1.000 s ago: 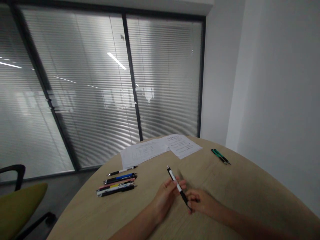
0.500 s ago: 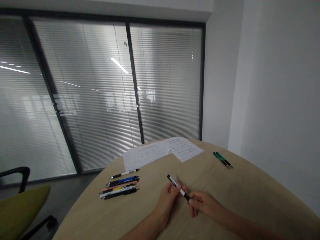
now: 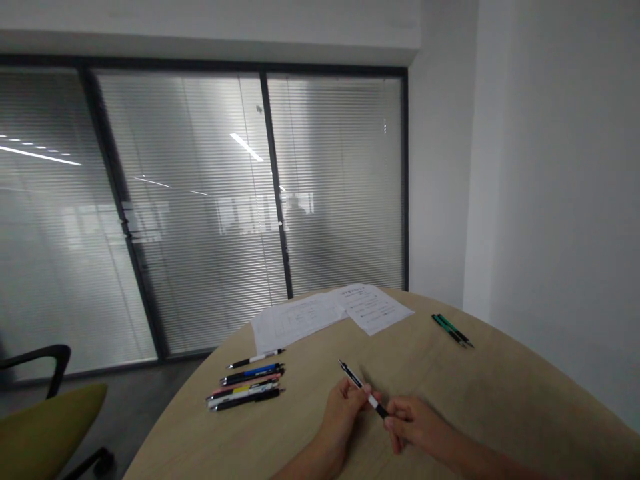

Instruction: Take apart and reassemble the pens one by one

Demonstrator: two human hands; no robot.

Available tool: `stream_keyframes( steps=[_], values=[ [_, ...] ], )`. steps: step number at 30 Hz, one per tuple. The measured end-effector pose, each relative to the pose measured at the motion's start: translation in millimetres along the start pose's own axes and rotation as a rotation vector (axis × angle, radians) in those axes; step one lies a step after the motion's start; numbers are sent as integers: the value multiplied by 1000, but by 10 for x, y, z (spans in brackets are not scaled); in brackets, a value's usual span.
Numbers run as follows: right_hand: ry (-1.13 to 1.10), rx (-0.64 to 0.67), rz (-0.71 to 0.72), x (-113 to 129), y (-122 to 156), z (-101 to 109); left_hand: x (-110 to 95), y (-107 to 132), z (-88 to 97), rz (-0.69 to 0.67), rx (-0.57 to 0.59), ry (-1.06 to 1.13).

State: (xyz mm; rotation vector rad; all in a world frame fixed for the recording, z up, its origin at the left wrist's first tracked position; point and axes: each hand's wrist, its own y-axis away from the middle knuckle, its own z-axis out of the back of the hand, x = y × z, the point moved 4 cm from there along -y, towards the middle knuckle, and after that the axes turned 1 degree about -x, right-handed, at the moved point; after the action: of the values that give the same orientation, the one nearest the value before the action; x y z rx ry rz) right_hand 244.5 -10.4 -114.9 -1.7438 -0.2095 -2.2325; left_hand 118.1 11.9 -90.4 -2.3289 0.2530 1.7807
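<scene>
A black-and-white pen [image 3: 353, 375] slants between my two hands, just above the table. My left hand [image 3: 344, 408] pinches it around the middle of its barrel. The fingers of my right hand [image 3: 406, 421] are closed on its black lower end, which they partly hide. To the left lies a group of several pens [image 3: 246, 390], in black, white, yellow, pink and blue. A separate black-and-white pen [image 3: 256, 359] rests just beyond that group. Over to the right, two green-and-black pens [image 3: 453, 331] lie side by side.
Printed paper sheets [image 3: 300, 319] overlap at the far side of the round wooden table [image 3: 480, 407]. A chair with a yellow-green seat [image 3: 55, 427] stands on the left. Behind are glass panels with blinds [image 3: 340, 187] and a white wall [image 3: 555, 200].
The camera view has tilted and shifted, so the whole scene sits lower and slightly right. Both hands keep nearly the same grip on the pen.
</scene>
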Motion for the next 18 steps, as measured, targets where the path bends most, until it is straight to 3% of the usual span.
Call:
stream_keyframes(
  steps=[9, 18],
  values=[
    [-12, -15, 17, -67, -33, 7, 34, -35, 47, -6, -75, -62],
    [-87, 9, 73, -110, -68, 52, 14, -28, -15, -50, 69, -86]
  ],
)
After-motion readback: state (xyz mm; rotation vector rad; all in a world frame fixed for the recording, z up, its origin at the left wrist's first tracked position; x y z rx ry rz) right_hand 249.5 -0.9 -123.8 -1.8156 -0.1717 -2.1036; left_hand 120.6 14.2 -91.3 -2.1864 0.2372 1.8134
